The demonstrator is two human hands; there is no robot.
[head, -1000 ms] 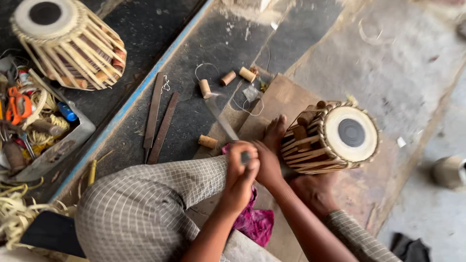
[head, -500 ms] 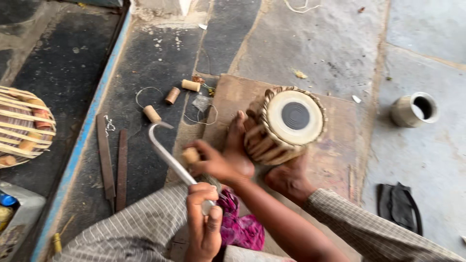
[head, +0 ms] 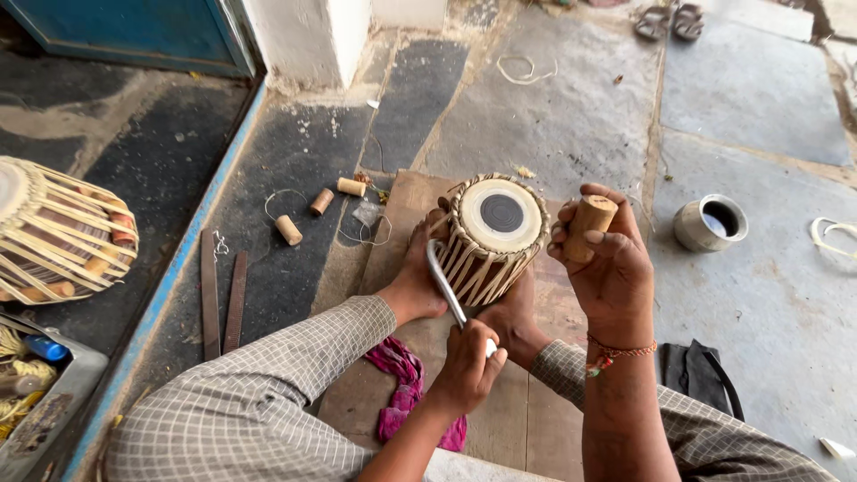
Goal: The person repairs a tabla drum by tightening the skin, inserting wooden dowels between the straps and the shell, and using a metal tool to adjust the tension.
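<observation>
Stone floor (head: 571, 125) outdoors. Spare drum (head: 54, 236) far left; left hand (head: 464, 370) gripping a bent metal rod (head: 444, 284) against the laced drum (head: 494, 236), held between bare feet; right hand (head: 607, 263) clasping a wooden peg (head: 586, 223).

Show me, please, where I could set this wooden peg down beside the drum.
Bare stone floor lies beyond the drum, and between the metal cup and the black cloth. Left of the drum is crowded: loose pegs, wire loops, metal strips.
</observation>
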